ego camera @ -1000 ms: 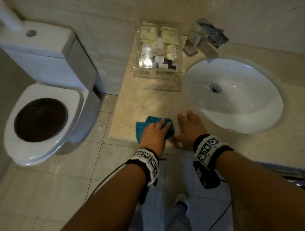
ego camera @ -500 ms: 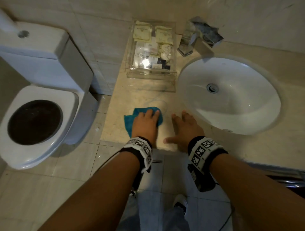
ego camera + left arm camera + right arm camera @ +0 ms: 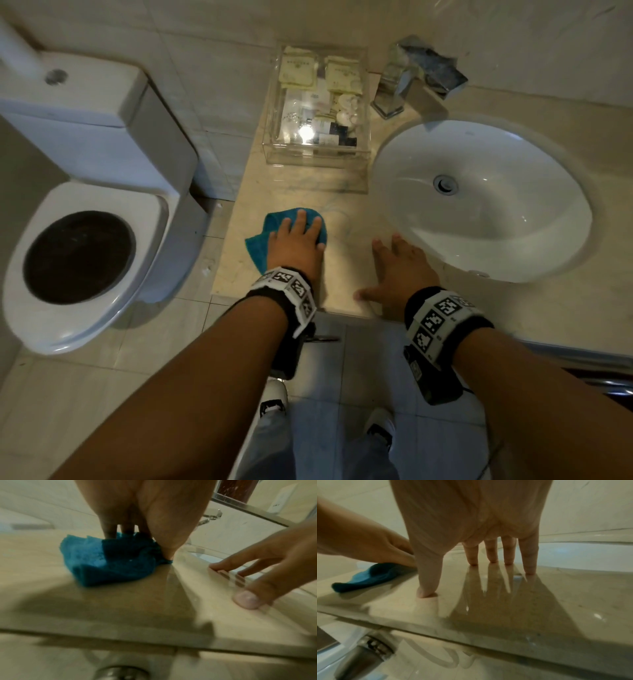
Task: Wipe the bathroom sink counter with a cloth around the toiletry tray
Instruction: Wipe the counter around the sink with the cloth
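A teal cloth [image 3: 270, 228] [image 3: 109, 559] [image 3: 368, 576] lies bunched on the beige marble counter [image 3: 291, 192], in front of the clear toiletry tray [image 3: 318, 157]. My left hand [image 3: 298, 240] [image 3: 137, 520] presses flat on the cloth with straight fingers. My right hand [image 3: 400, 263] [image 3: 479, 534] rests flat on the bare counter between the cloth and the sink basin [image 3: 479, 198], fingers spread and thumb out to the left. The tray holds several sachets and small bottles and stands at the back against the wall.
A chrome tap [image 3: 411, 85] stands behind the white basin. A toilet [image 3: 78, 240] with its lid up is just left of the counter's end. The counter's front edge [image 3: 471, 632] runs under my wrists, with floor tiles and my shoes below.
My left hand has pushed the cloth away from the front edge toward the tray, and a little left. The right hand has stayed flat on the counter.
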A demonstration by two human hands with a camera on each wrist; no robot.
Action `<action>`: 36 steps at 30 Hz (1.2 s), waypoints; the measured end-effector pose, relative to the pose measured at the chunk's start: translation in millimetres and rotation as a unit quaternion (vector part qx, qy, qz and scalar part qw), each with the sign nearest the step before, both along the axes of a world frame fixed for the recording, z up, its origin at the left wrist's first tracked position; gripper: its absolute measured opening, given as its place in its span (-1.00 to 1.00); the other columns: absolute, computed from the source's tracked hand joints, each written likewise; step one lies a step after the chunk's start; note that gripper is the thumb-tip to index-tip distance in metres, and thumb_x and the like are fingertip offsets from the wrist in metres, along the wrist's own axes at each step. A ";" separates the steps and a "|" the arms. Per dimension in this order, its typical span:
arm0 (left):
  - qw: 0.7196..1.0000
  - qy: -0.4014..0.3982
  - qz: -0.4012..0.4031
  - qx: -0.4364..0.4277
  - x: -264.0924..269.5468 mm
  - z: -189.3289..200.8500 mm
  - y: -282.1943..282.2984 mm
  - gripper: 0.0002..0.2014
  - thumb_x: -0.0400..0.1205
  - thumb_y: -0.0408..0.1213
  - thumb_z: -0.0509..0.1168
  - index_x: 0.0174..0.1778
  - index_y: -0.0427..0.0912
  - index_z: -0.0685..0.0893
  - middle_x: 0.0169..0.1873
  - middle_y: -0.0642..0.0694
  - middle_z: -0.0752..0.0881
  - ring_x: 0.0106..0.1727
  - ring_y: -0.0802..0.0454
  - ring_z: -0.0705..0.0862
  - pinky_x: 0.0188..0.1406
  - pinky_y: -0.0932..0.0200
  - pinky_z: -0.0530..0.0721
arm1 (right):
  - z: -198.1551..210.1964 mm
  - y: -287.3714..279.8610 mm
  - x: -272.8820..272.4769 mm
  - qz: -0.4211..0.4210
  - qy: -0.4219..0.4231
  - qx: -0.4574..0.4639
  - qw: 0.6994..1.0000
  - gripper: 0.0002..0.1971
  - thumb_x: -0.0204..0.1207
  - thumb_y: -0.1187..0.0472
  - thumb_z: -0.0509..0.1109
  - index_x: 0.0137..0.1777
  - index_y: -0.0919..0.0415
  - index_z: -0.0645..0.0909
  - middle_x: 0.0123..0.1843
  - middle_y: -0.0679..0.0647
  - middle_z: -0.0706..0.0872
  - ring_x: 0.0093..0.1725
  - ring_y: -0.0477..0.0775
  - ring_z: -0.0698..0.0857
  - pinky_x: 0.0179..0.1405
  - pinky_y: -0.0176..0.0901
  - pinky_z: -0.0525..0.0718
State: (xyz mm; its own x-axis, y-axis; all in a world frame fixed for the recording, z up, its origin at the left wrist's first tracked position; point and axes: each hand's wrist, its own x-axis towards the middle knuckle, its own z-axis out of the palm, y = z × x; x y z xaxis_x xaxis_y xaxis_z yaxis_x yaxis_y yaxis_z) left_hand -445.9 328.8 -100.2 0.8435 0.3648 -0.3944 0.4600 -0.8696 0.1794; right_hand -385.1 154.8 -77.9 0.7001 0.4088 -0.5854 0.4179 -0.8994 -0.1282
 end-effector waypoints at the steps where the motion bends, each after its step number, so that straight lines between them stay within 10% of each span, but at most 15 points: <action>1: 1.000 -0.007 -0.022 -0.003 6.0 -1.5 -8.6 -0.46 0.76 -0.11 0.00 0.67 0.01 0.03 0.68 -0.11 -0.05 0.67 -0.21 0.00 0.60 -0.17 0.13 | -2.8 0.7 1.5 -0.003 0.000 -0.001 1.000 0.12 0.23 -0.37 0.45 0.65 -0.09 -0.15 0.70 0.10 -0.16 0.66 0.27 -0.04 0.61 0.14 0.13; 8: 0.984 -0.090 -0.153 -0.017 7.4 -7.5 -39.9 -0.48 0.72 -0.22 0.10 0.62 0.14 0.22 0.62 -0.04 0.22 0.48 -0.16 0.31 0.44 0.05 0.33 | -6.1 0.9 3.2 0.002 -0.014 0.005 1.000 0.15 0.18 -0.42 0.43 0.65 -0.07 -0.14 0.69 0.18 -0.08 0.66 0.27 0.00 0.62 0.15 0.16; 13: 0.991 -0.124 -0.021 -0.041 5.5 5.4 1.2 -0.49 0.65 -0.37 0.15 0.56 -0.05 0.33 0.46 -0.12 0.42 0.35 -0.19 0.43 0.23 -0.08 0.54 | 2.2 -3.1 1.1 -0.016 0.005 0.022 1.000 0.11 0.22 -0.37 0.46 0.64 -0.11 -0.12 0.70 0.06 -0.14 0.67 0.22 -0.06 0.62 0.15 0.16; 21: 0.988 -0.121 -0.077 -0.057 24.8 4.6 -46.0 -0.49 0.72 -0.03 0.11 0.60 -0.06 0.32 0.60 -0.06 0.29 0.51 -0.14 0.32 0.50 0.03 0.30 | -2.1 -1.8 1.2 -0.012 -0.010 0.027 1.000 0.12 0.18 -0.39 0.47 0.64 -0.11 -0.07 0.70 0.12 -0.08 0.67 0.23 -0.04 0.60 0.19 0.19; 29: 0.994 -0.094 -0.052 -0.004 24.1 12.2 -10.2 -0.50 0.69 -0.28 0.18 0.58 0.00 0.33 0.49 -0.11 0.32 0.40 -0.17 0.35 0.23 -0.03 0.53 | 2.5 -2.5 1.5 -0.022 0.011 0.021 0.999 0.14 0.20 -0.37 0.47 0.64 -0.13 -0.14 0.70 0.05 -0.17 0.67 0.19 -0.13 0.60 0.17 0.12; 36: 0.985 -0.103 -0.134 -0.027 46.2 1.1 -50.8 -0.52 0.71 -0.26 0.14 0.58 0.00 0.33 0.56 -0.04 0.35 0.47 -0.15 0.34 0.43 0.04 0.39 | -1.9 -2.5 0.3 -0.027 -0.005 0.049 0.998 0.11 0.12 -0.39 0.49 0.62 -0.12 0.02 0.69 0.10 -0.06 0.66 0.23 -0.03 0.58 0.22 0.21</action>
State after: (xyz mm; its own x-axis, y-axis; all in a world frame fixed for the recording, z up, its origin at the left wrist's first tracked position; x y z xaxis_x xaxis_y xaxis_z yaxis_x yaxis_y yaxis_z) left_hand -399.7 277.9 -99.1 0.9709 0.1011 -0.2169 0.1640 -0.9412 0.2953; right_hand -384.9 152.3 -79.8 0.7280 0.4260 -0.5372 0.3711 -0.9037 -0.2136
